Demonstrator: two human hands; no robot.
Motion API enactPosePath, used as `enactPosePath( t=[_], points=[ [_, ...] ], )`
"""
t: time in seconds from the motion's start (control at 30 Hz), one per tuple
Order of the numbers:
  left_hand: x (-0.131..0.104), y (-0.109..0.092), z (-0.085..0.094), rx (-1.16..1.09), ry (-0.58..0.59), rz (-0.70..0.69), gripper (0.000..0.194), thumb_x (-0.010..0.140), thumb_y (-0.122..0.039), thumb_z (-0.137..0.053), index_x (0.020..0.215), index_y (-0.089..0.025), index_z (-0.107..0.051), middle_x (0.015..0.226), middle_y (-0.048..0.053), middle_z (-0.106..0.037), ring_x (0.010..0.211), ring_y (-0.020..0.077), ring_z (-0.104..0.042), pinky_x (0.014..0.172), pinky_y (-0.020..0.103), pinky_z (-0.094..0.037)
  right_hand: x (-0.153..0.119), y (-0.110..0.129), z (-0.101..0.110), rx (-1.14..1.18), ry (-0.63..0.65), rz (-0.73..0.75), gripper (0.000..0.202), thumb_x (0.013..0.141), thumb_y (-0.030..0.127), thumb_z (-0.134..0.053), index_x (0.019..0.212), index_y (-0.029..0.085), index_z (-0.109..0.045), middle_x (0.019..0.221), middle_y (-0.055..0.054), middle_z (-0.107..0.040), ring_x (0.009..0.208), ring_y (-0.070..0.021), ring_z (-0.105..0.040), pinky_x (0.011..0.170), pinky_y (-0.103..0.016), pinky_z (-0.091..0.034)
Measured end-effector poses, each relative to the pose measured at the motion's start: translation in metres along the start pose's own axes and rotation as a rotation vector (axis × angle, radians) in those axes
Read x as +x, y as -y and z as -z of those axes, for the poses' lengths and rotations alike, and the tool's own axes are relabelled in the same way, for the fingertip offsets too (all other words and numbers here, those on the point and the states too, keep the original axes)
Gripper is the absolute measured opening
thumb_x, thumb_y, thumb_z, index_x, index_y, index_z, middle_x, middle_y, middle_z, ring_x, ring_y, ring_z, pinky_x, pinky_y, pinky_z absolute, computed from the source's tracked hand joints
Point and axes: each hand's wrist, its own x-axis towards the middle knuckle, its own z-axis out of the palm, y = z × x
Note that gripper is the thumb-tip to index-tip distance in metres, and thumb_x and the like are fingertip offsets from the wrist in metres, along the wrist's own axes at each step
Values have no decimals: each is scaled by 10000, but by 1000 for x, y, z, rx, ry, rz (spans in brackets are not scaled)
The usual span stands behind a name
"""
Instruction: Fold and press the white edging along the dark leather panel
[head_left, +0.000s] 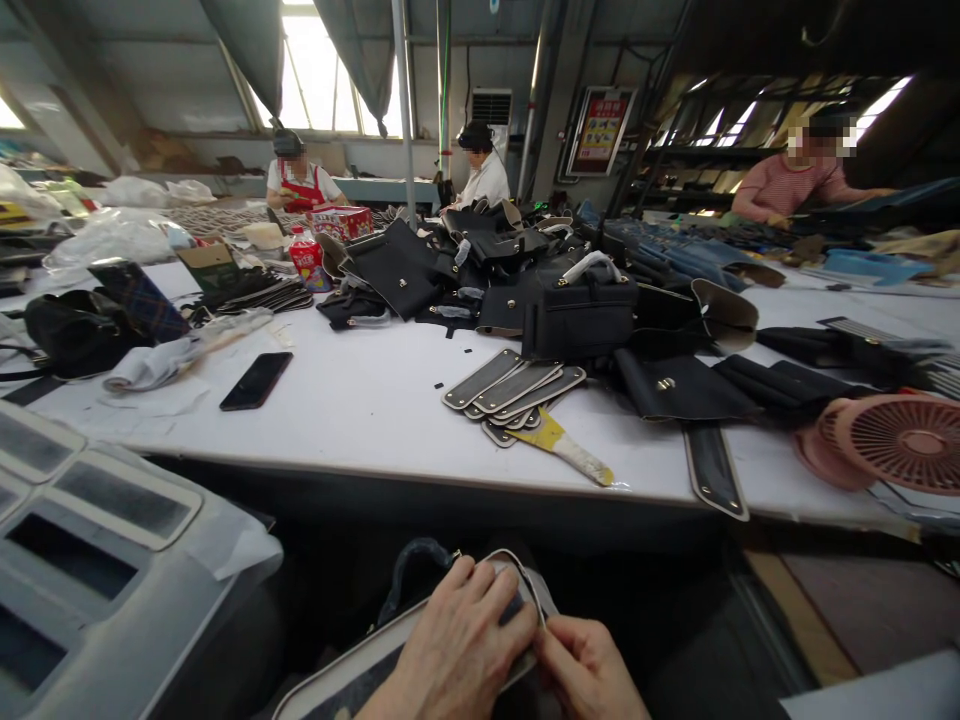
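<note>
In my lap, at the bottom of the head view, lies a partly made handbag (382, 655) with a dark panel and a pale edge. A dark handle in clear wrap (409, 570) curves up at its far side. My left hand (465, 630) reaches across the panel, its bent fingers gripping the bag near its upper corner. Just right of it, my right hand (585, 665) pinches the pale edge (534, 590) between thumb and forefinger. What lies under my left palm is hidden.
On the white table (352, 410) lie stacked oval-ended panels (510, 385), a yellow scraper (559, 445), a phone (256, 380) and piled black bags (581, 315). A pink fan (900, 440) stands right. Left is a grey rack holding panels (127, 495). Several people work behind.
</note>
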Motion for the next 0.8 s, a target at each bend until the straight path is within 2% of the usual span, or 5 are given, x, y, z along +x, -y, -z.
enactPosePath(
  t=[0.17,0.3,0.53,0.67,0.8],
  points=[
    [3,-3,6,-19,13,42,176,942,-299,-517,1090,-206,-543,1128,56,-606,995,252,-564,839,390,-415,0,20,-3,-126,-46,8,566,806,700,-502,567,194,-413,569,32,-333,572,-113,-276,520,-284,-206],
    [3,2,13,-261,-1,107,174,854,-224,-607,1025,-252,-591,1112,13,-627,992,229,-575,846,376,-434,-2,11,-1,-16,19,8,563,811,728,-520,671,186,-464,600,35,-401,555,-109,-364,519,-260,-276],
    [-12,21,30,-696,-255,312,467,747,26,-429,1067,-250,-627,1156,24,-595,1057,153,-580,935,270,-459,-8,8,-12,304,-140,-73,654,734,768,-604,1071,232,-442,731,37,-559,549,-146,-571,397,-197,-393],
    [-57,54,35,-747,-408,581,331,847,-164,-522,1152,-249,-618,1276,65,-558,1217,221,-515,1069,362,-393,-4,25,-10,44,-227,-28,768,787,745,-552,1271,168,-401,627,59,-517,474,-141,-486,383,-240,-445],
    [-134,74,8,-1109,-599,1038,442,863,-522,-561,1199,-239,-613,1294,100,-601,1273,291,-499,1074,429,-392,8,29,8,-306,-184,38,648,836,697,-509,1221,177,-538,620,33,-556,552,-172,-571,497,-256,-487]
  ],
)
